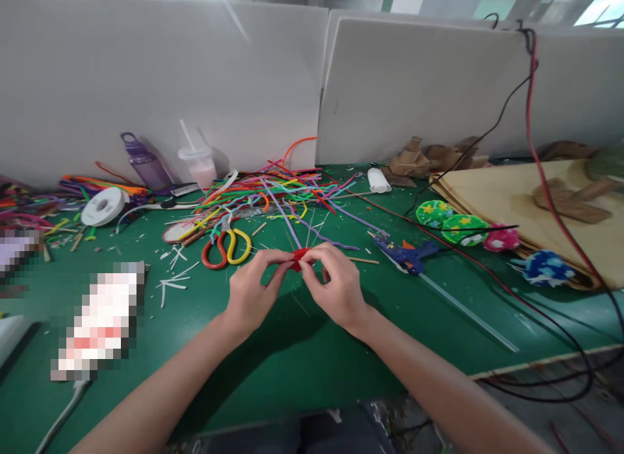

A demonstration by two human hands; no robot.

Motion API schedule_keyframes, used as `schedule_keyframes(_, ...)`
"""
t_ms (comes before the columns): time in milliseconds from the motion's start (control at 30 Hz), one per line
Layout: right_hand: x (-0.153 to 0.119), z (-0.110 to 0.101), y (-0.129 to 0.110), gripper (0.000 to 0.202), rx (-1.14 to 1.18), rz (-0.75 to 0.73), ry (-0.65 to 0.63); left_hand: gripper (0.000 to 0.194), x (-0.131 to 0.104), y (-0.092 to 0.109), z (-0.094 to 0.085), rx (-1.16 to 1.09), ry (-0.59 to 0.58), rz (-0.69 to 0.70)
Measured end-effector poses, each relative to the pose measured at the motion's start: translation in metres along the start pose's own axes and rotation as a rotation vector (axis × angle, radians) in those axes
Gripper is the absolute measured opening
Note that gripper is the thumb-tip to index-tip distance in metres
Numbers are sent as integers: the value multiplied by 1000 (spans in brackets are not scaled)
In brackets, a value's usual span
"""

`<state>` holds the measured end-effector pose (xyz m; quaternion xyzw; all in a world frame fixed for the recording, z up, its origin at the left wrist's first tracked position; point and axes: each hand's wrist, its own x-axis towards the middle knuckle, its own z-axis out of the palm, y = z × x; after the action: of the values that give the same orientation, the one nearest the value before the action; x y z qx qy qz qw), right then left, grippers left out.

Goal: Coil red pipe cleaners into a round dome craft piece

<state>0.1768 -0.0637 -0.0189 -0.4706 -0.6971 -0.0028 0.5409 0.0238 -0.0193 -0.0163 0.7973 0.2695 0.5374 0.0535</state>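
Both hands meet above the middle of the green table, pinching a small red piece between them. My left hand grips its left side with thumb and forefinger. On the right side, my right hand pinches it in the same way. The fingers hide much of the red piece, so its shape is unclear. Scissors with one red and one yellow handle lie just left of my left hand. Behind the hands spreads a heap of coloured pipe cleaners.
A blue glue gun with a clear stick lies right of the hands on the table. Farther right are fuzzy coloured pieces, brown paper and cables. A white spool, purple bottle and cup stand back left.
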Motion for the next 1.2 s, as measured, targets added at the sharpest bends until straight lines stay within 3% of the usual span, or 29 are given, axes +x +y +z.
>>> schedule_keyframes(233, -1, 0, -1, 10, 22, -13, -15, 12, -1, 2, 1, -80, 14, -32)
schedule_keyframes(400, 1, -2, 0, 9, 10, 9, -24, 10, 1, -2, -3, -57, -10, 44)
schedule_keyframes(467, 8, -16, 8, 13, -20, 47, -11, 16, 2, -5, -6, -35, -19, 93)
schedule_keyframes(567, 21, -63, 41, 18, -201, 94, -80, 22, 2, -8, -10, -53, -48, 131)
schedule_keyframes(700, 20, -146, 113, 33, -595, 77, -453, 26, -2, -10, -10, -154, -71, 142)
schedule_keyframes(800, 5, -186, 159, 55, -723, 80, -690, 25, -4, -10, -8, -219, -68, 140)
schedule_keyframes(867, -5, -197, 176, 61, -698, 91, -787, 24, -5, -9, -8, -249, -54, 138)
schedule_keyframes(1033, -11, -196, 184, 62, -635, 64, -808, 25, -5, -6, -6, -313, -43, 122)
schedule_keyframes(1200, 1, -195, 189, 39, -487, 95, -848, 26, -5, -5, -6, -307, -36, 117)
